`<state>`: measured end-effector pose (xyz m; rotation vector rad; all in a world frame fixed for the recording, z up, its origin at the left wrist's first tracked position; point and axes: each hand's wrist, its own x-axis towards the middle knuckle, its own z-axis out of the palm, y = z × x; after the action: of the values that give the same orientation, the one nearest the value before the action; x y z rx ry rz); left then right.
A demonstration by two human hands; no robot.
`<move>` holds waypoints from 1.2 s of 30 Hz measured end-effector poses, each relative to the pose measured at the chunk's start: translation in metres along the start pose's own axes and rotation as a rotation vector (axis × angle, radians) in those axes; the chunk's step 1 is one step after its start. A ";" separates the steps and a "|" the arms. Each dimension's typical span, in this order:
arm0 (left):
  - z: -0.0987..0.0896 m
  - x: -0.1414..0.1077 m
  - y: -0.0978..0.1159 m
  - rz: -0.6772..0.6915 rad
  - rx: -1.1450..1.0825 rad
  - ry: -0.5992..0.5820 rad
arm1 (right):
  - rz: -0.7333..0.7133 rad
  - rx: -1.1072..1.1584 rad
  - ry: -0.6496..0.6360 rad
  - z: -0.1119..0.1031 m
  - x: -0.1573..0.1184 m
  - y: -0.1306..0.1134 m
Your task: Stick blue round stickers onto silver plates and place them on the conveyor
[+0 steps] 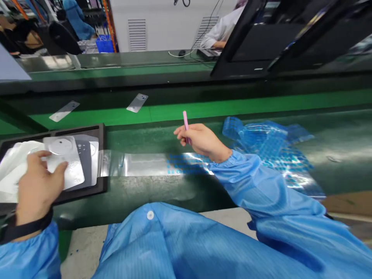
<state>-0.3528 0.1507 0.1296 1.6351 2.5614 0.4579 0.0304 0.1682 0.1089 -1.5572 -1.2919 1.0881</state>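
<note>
At the left, my left hand (40, 180) has its thumb and fingers on a whitish phone back panel (65, 155) with a round camera area, gripping its near edge. That panel lies over a dark grey panel (84, 161) and several pale ones in a black tray (101, 135). My right hand (202, 139) is closed round a slim pink pen-like tool (185, 120), its upper end pointing up. Below that hand, a clear film strip (145, 164) with rows of small blue stickers (180, 164) stretches across the green bench from the tray.
Crumpled clear film with blue stickers (267, 135) lies to the right. Two pale panels (137, 103) (64, 111) rest on the bench's far strip. Black monitors (261, 42) stand at the back right. Across the bench, a person's white sleeve (222, 31) shows beside a laptop (207, 53).
</note>
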 end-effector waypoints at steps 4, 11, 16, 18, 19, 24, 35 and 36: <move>-0.019 -0.015 0.010 0.019 -0.061 0.102 | -0.021 -0.115 -0.058 -0.008 -0.029 0.021; -0.023 -0.036 0.027 -0.079 -0.375 0.057 | 0.099 -0.050 -0.160 0.010 -0.037 0.041; 0.001 -0.077 0.059 0.271 -0.651 -0.293 | 0.199 0.048 -0.102 0.025 -0.020 0.051; 0.022 -0.089 0.074 0.436 -0.666 -0.398 | 0.237 0.033 -0.080 0.028 -0.016 0.052; 0.035 -0.093 0.080 0.480 -0.655 -0.453 | 0.252 0.033 -0.072 0.028 -0.015 0.052; 0.080 -0.105 0.094 0.575 -0.444 -0.611 | 0.258 0.063 -0.064 0.028 -0.014 0.052; 0.077 -0.101 0.095 0.829 -0.042 -0.465 | 0.260 0.012 -0.079 0.029 -0.012 0.055; 0.081 -0.097 0.097 0.858 -0.086 -0.439 | 0.264 0.047 -0.092 0.028 -0.012 0.056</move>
<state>-0.2088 0.1187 0.0703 2.4035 1.4369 0.1943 0.0181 0.1503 0.0495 -1.6928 -1.1331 1.3581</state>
